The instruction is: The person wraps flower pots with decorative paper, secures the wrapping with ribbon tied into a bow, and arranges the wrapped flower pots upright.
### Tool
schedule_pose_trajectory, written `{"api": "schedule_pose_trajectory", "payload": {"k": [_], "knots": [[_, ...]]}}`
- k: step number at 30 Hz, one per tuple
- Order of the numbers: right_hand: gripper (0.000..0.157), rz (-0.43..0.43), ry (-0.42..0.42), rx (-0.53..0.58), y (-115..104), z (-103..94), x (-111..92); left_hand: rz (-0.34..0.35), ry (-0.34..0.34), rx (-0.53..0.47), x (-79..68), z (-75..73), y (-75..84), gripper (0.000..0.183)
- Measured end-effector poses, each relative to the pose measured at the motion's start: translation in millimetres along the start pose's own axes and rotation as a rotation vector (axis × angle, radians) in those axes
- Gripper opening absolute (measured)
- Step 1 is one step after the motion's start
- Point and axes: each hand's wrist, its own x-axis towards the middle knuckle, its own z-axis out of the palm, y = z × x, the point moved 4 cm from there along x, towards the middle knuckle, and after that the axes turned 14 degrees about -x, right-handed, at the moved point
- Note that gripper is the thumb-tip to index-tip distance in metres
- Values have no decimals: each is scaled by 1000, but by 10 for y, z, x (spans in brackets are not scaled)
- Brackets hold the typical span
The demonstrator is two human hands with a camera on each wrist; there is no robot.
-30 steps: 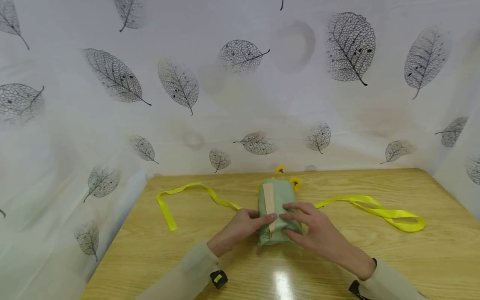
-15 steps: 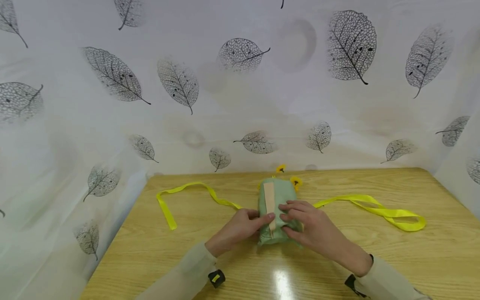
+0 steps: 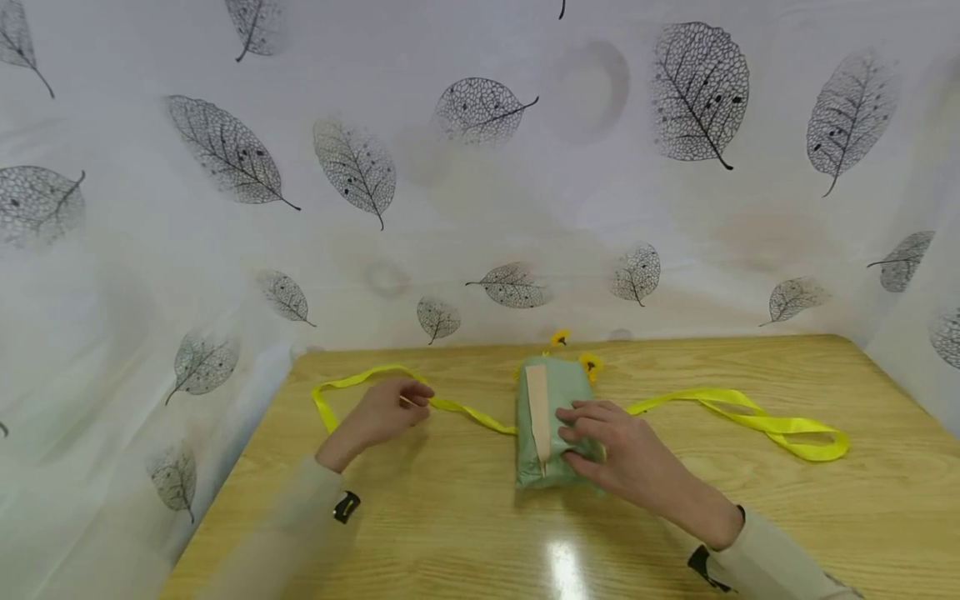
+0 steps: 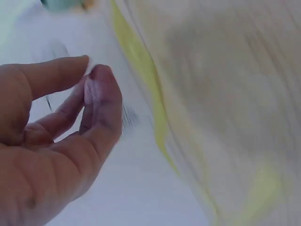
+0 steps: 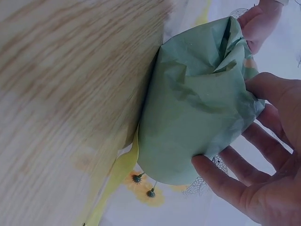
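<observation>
A soft parcel in green wrapping paper (image 3: 564, 387) lies mid-table, a beige strip (image 3: 537, 408) along its top. Its near end is folded and creased in the right wrist view. My right hand (image 3: 630, 454) rests on the parcel's right side, fingers spread and lightly bent, fingertips on the paper. To the left, my left hand (image 3: 388, 411) is in the air over the yellow ribbon (image 3: 487, 419), fingers loosely curled with nothing between them. The left wrist view, though blurred, shows thumb and fingertips close together beside the ribbon (image 4: 146, 70). The ribbon's middle is hidden at the parcel.
On the right, the ribbon's longer end (image 3: 810, 450) lies in a loop on the wooden table (image 3: 465, 533). Yellow flowers (image 3: 592, 365) show beyond the parcel's far end. A white cloth with leaf prints (image 3: 480, 208) hangs behind the table and along its left side.
My left hand has let go of the parcel's left side and moved left over the ribbon. My right hand has stayed on the parcel, its fingers drawn slightly closer together.
</observation>
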Motion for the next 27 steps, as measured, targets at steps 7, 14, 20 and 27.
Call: {"api": "schedule_pose_trajectory", "payload": {"k": [7,14,20,27], "knots": [[28,12,-18,-5,4,4,-7,-39,91,293,-124,-690,-321,36],[28,12,-13,0,-3,-19,3,-80,110,493,-197,-1036,-594,42],[28,8,-10,9,-9,-24,6,-119,50,459,-222,-1024,-689,44],[28,10,-6,17,-6,-21,-6,-16,77,514,-176,-962,-737,19]]}}
